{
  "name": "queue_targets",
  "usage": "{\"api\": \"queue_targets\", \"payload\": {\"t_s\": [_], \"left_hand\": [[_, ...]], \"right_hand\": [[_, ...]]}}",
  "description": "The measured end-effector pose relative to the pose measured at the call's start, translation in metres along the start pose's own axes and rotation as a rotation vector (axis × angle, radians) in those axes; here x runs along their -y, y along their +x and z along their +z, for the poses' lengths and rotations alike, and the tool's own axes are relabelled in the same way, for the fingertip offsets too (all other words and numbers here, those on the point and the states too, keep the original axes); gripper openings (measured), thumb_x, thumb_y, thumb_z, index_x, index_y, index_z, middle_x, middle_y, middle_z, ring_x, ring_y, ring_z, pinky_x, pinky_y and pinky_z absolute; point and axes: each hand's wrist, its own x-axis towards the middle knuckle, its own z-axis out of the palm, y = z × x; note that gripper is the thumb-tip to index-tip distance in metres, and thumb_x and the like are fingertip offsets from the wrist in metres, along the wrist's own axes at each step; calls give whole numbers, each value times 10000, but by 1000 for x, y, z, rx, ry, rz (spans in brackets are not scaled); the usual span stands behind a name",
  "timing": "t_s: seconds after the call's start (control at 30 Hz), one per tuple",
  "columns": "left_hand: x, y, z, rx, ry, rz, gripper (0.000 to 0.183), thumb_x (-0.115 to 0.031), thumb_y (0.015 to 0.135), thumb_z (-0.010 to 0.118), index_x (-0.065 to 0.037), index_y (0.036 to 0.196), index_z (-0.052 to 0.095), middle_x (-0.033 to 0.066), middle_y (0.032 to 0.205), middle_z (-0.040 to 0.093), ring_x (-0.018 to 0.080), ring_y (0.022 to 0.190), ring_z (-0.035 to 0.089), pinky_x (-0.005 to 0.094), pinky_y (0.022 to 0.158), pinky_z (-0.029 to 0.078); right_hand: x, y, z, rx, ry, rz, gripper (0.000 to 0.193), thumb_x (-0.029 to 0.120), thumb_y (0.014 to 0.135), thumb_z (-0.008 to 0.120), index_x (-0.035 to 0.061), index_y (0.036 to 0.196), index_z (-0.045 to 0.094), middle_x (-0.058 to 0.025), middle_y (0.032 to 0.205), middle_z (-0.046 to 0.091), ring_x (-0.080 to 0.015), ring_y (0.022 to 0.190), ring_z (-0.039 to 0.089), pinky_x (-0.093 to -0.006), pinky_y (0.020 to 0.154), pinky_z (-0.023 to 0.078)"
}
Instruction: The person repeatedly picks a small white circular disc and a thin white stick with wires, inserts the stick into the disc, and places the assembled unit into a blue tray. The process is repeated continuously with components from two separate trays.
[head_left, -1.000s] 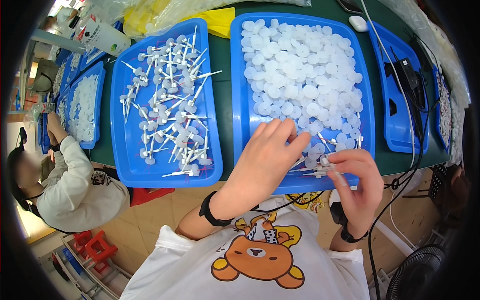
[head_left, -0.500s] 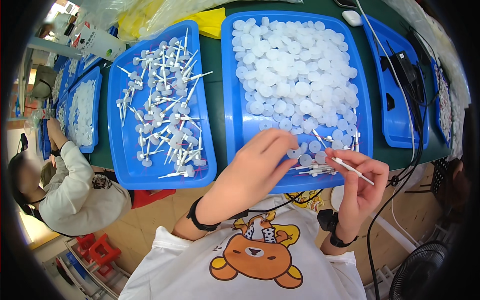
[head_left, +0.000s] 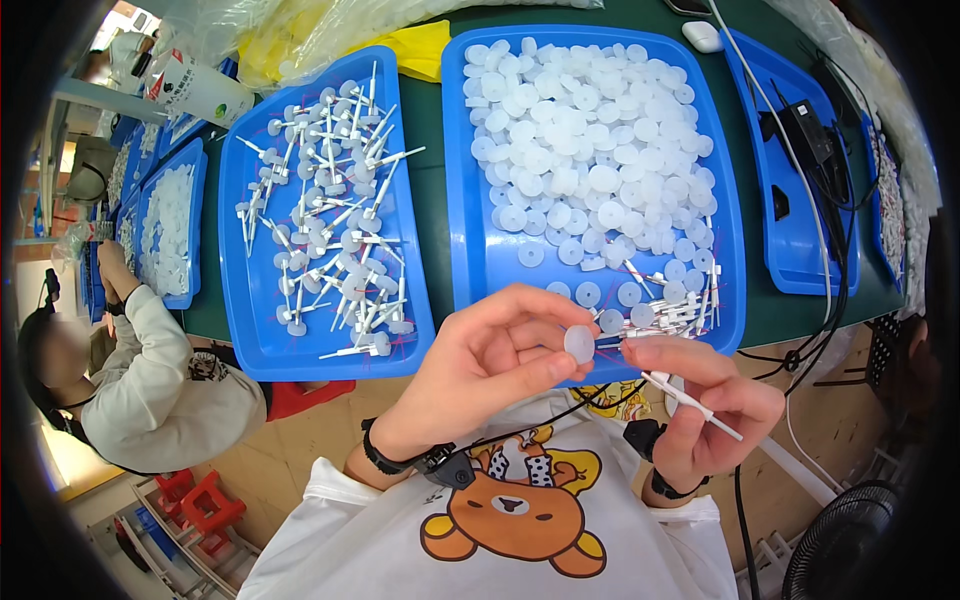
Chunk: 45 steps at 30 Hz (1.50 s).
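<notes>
Between thumb and fingers of my left hand [head_left: 505, 350] is a translucent white plastic disc [head_left: 579, 344], its flat face turned up. My right hand [head_left: 715, 405] pinches a thin white plastic stick [head_left: 690, 404] with a thicker collar near its upper end. The two hands are close together over the front edge of a blue tray [head_left: 490, 262], with the disc and the stick apart. Behind them in that tray lies a big heap of similar discs [head_left: 590, 130]. Several white sticks with thin red wires [head_left: 690, 312] lie at its front right, partly hidden by my fingers.
Left of it, another blue tray [head_left: 238, 300] holds many sticks with discs fitted on them [head_left: 345, 220]. A third blue tray [head_left: 800, 262] at right contains a black adapter [head_left: 805, 130] and cables. A co-worker [head_left: 170, 370] sits at the far left beside more trays.
My left hand has come back from the tray toward me, turned upward, and now shows a disc in its fingers. My right hand has lowered slightly, still holding the stick.
</notes>
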Motion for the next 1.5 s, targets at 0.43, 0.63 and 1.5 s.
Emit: {"api": "queue_targets", "payload": {"t_s": [0.43, 0.63, 1.5], "left_hand": [[7, 0, -9, 90, -109, 30, 334, 16, 952, 621, 28, 1275, 537, 110, 1181, 632, 166, 1086, 623, 320, 951, 520], [5, 0, -2, -6, -40, 44, 301, -73, 948, 654, 26, 1212, 547, 166, 1188, 628, 192, 988, 646, 331, 852, 535], [9, 2, -10, 143, 17, 62, 355, 78, 871, 662, 74, 1219, 590, 179, 1217, 579, 240, 1171, 573, 388, 1016, 451]], "right_hand": [[-3, 4, 2, 115, -72, -61, 317, 9, 937, 620, 19, 1073, 334, -416, 1161, 591, -535, 1041, 641, -569, 853, 545], [7, 5, 2, 103, -107, 70, 266, 73, 960, 627, 34, 1016, 370, -388, 1126, 631, -481, 1025, 664, -545, 860, 527], [3, 3, 5, 5, 124, 148, 197, 12, 1014, 490, 4, 1082, 305, -416, 1098, 608, -434, 1045, 675, -521, 918, 544]]}}
